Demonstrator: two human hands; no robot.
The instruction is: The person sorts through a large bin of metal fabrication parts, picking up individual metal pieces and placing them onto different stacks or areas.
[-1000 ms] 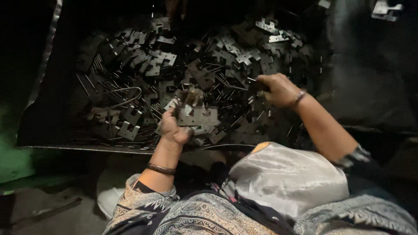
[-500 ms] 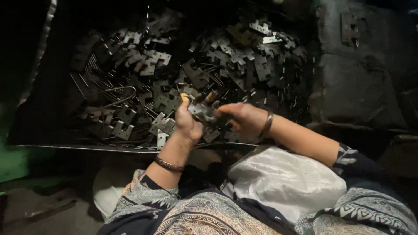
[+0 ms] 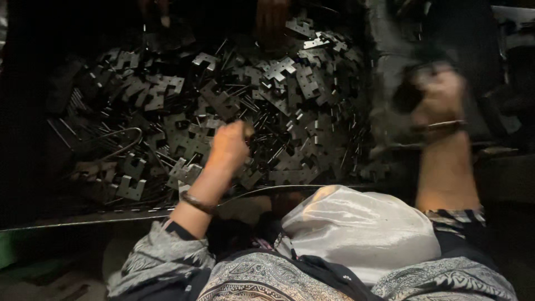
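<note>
Head view: I log my left hand (image 3: 228,146) at centre, curled into a loose fist over the heap of dark notched metal plates (image 3: 234,111); whether it grips one I cannot tell. My right hand (image 3: 440,97), at 2 o'clock of the heap, is raised and blurred, its grip unreadable. White cloth bundle (image 3: 356,231) lies at 6 o'clock.

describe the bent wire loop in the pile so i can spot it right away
Start at the big heap of flat stamped metal plates. Go to its left side, left of the left hand. The wire loop lies there: one thin rounded curve among flat, notched, angular pieces.
</note>
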